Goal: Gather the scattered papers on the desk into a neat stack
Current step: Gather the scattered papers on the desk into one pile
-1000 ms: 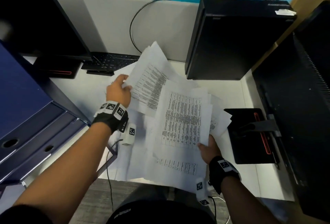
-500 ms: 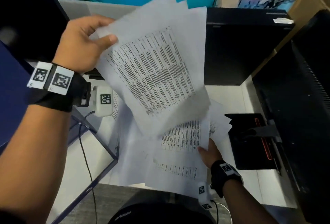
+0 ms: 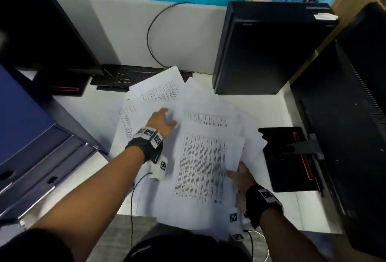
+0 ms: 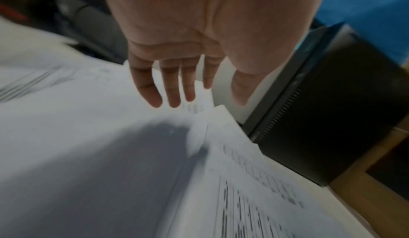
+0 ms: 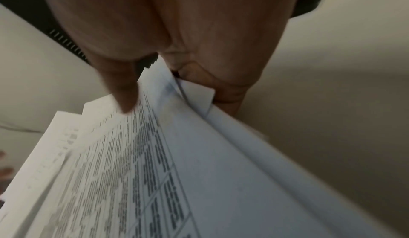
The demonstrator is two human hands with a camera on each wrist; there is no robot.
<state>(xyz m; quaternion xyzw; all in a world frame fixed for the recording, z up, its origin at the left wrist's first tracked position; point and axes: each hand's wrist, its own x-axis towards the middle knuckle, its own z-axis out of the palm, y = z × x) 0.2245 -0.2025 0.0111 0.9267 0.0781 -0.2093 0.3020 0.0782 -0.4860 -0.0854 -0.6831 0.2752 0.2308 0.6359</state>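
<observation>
Several white printed papers (image 3: 200,163) lie fanned and overlapping on the white desk (image 3: 288,201). More loose sheets (image 3: 158,92) spread toward the back left. My left hand (image 3: 165,120) hovers over the sheets in the middle with fingers straight and spread, holding nothing; the left wrist view shows the left hand's fingers (image 4: 175,91) extended above a paper (image 4: 88,136). My right hand (image 3: 240,175) pinches the right edge of the front bundle; in the right wrist view its thumb (image 5: 124,94) presses on top of the papers (image 5: 155,171) and fingers curl beneath.
A black computer tower (image 3: 265,52) stands at the back right. A black monitor stand (image 3: 290,157) sits to the right, a keyboard (image 3: 129,76) at the back, a dark monitor (image 3: 31,32) at the back left. Blue drawers (image 3: 31,157) are at the left.
My left hand had lifted a bundle of sheets high toward the camera; now those sheets lie on the pile and the hand is down over the desk, empty. My right hand keeps its hold.
</observation>
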